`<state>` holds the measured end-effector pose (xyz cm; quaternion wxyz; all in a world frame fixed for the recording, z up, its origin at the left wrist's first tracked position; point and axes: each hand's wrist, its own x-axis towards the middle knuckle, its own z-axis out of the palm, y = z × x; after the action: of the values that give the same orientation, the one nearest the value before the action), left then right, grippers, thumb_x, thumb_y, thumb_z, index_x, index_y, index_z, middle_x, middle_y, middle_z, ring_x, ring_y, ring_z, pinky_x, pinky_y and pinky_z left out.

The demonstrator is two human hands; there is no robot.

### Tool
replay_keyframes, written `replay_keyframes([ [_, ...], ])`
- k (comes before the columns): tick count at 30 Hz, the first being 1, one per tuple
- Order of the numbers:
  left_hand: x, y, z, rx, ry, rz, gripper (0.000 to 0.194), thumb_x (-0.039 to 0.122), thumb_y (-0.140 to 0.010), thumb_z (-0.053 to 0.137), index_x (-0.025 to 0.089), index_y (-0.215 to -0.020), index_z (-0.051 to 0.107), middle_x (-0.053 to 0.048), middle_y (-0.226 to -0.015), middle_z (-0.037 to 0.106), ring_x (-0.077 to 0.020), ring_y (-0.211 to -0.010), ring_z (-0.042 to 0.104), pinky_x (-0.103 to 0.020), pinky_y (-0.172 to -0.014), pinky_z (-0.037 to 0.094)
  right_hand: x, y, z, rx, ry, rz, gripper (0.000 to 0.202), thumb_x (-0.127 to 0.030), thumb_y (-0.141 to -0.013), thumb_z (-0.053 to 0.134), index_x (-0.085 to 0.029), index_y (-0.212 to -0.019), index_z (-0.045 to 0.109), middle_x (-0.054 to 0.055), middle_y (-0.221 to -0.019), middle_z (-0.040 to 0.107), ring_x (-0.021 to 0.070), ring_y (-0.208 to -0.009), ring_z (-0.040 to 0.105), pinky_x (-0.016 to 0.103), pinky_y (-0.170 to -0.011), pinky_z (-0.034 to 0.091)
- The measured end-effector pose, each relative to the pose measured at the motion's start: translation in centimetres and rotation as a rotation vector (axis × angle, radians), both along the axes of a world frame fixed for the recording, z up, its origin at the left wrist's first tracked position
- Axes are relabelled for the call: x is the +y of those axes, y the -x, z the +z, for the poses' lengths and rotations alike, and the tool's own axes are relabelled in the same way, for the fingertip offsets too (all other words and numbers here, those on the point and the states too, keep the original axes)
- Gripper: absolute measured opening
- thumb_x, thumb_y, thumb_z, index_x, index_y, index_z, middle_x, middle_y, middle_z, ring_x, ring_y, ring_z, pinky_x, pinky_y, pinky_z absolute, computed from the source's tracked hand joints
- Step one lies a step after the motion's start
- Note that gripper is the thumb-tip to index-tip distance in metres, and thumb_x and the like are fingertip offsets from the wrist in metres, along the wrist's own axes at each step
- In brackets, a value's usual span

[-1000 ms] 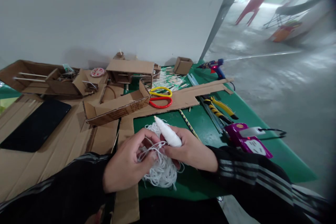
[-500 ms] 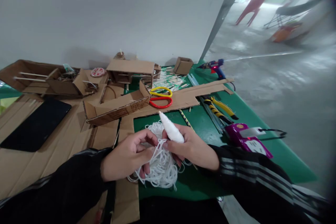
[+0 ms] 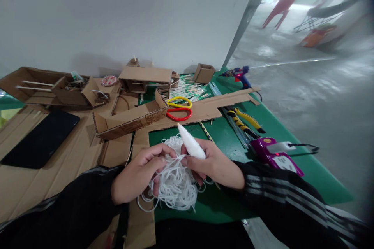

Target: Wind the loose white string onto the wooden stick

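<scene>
White string [image 3: 179, 190], left hand [image 3: 137, 175] pinching it, right hand [image 3: 217, 166] around cone [image 3: 191, 142]

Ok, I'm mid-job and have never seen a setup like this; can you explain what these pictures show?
There's no machine here: you see a person's two bare hands, with black sleeves. One camera, worn on the head, looks forward and down. The right hand holds a white, tapered bundle; the left hand holds strands from the pile of white string between them. On the green table lie cardboard pieces, pliers and a purple power strip. A glue gun sits farther back.
</scene>
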<state>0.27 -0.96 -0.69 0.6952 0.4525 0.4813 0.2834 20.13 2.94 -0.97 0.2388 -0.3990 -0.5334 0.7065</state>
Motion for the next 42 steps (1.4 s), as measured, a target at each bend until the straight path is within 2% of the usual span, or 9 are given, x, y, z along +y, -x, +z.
replay_keyframes([
  [3, 0.0, 0.0, 0.0, 0.001, -0.007, 0.018, 0.023, 0.035, -0.091, 0.042, 0.019, -0.097, 0.058, 0.009, -0.048, 0.039, -0.0059, -0.032, 0.045, -0.013, -0.032, 0.035, 0.0, 0.0, 0.0, -0.005, -0.001, 0.007, 0.018, -0.023, -0.073, 0.066, -0.017, -0.08, 0.05, -0.011, -0.046, 0.044, 0.0041, -0.033, 0.041, 0.015, -0.033, 0.04],
  [7, 0.2, -0.1, 0.3, 0.099, -0.091, -0.028, 0.03, 0.045, -0.089, 0.049, 0.018, -0.096, 0.059, 0.007, -0.055, 0.047, -0.0045, -0.034, 0.043, -0.014, -0.033, 0.034, 0.0, 0.0, -0.2, -0.003, -0.012, 0.017, 0.018, -0.024, -0.074, 0.065, -0.017, -0.081, 0.051, -0.011, -0.045, 0.044, 0.0041, -0.032, 0.041, 0.015, -0.032, 0.04],
  [12, 0.2, -0.3, 0.0, 0.189, -0.23, -0.017, 0.029, 0.041, -0.079, 0.067, 0.02, -0.097, 0.058, 0.011, -0.056, 0.029, -0.003, -0.038, 0.035, -0.013, -0.036, 0.031, 0.0, 0.2, -0.2, -0.011, -0.018, 0.024, 0.016, -0.022, -0.074, 0.066, -0.017, -0.08, 0.051, -0.011, -0.045, 0.043, 0.004, -0.033, 0.041, 0.014, -0.032, 0.041],
  [15, 0.1, -0.5, -0.2, 0.242, -0.264, 0.025, 0.027, 0.041, -0.08, 0.066, 0.019, -0.094, 0.058, 0.01, -0.057, 0.03, -0.0043, -0.042, 0.035, -0.014, -0.038, 0.032, -0.2, 0.3, -0.2, -0.027, -0.013, 0.032, 0.017, -0.023, -0.074, 0.067, -0.017, -0.08, 0.052, -0.01, -0.047, 0.045, 0.0044, -0.034, 0.043, 0.014, -0.032, 0.04],
  [20, 0.1, -0.7, -0.4, 0.175, -0.214, 0.062, 0.022, 0.04, -0.085, 0.058, 0.019, -0.087, 0.052, 0.006, -0.062, 0.042, -0.0063, -0.047, 0.038, -0.015, -0.039, 0.037, -0.1, 0.2, -0.2, -0.015, -0.011, 0.023, 0.026, -0.029, -0.073, 0.07, -0.017, -0.087, 0.053, -0.01, -0.053, 0.047, 0.0038, -0.035, 0.042, 0.015, -0.033, 0.043],
  [24, 0.1, -0.7, -0.3, 0.066, -0.137, 0.075, 0.02, 0.036, -0.083, 0.059, 0.02, -0.082, 0.047, 0.006, -0.065, 0.043, -0.0072, -0.05, 0.039, -0.016, -0.04, 0.042, 0.2, -0.5, 0.1, 0.015, -0.049, -0.004, 0.027, -0.031, -0.077, 0.068, -0.017, -0.096, 0.055, -0.008, -0.059, 0.047, 0.0028, -0.037, 0.04, 0.017, -0.036, 0.046],
  [30, -0.2, -0.8, -0.4, 0.007, -0.101, 0.062, 0.018, 0.03, -0.082, 0.059, 0.019, -0.078, 0.045, 0.006, -0.068, 0.044, -0.0066, -0.053, 0.04, -0.015, -0.043, 0.042, 0.2, -1.0, 0.4, 0.098, -0.042, -0.043, 0.026, -0.033, -0.076, 0.071, -0.017, -0.089, 0.054, -0.009, -0.053, 0.046, 0.0036, -0.035, 0.04, 0.019, -0.036, 0.047],
  [36, -0.2, -1.0, -0.7, 0.02, -0.132, 0.05, 0.025, 0.04, -0.082, 0.062, 0.018, -0.083, 0.049, 0.006, -0.066, 0.045, -0.0054, -0.05, 0.039, -0.015, -0.041, 0.04, -0.3, -0.2, 0.1, 0.019, -0.017, 0.064, 0.028, -0.035, -0.074, 0.073, -0.017, -0.087, 0.056, -0.007, -0.056, 0.051, 0.004, -0.037, 0.044, 0.015, -0.034, 0.044],
  [42, -0.2, -1.0, -0.5, -0.017, -0.131, 0.035, 0.028, 0.042, -0.082, 0.063, 0.018, -0.086, 0.051, 0.004, -0.07, 0.048, -0.0067, -0.054, 0.041, -0.015, -0.043, 0.042, -0.6, 0.2, -0.2, -0.004, -0.057, 0.059, 0.028, -0.038, -0.075, 0.071, -0.017, -0.085, 0.056, -0.006, -0.058, 0.051, 0.0041, -0.039, 0.044, 0.014, -0.035, 0.042],
])
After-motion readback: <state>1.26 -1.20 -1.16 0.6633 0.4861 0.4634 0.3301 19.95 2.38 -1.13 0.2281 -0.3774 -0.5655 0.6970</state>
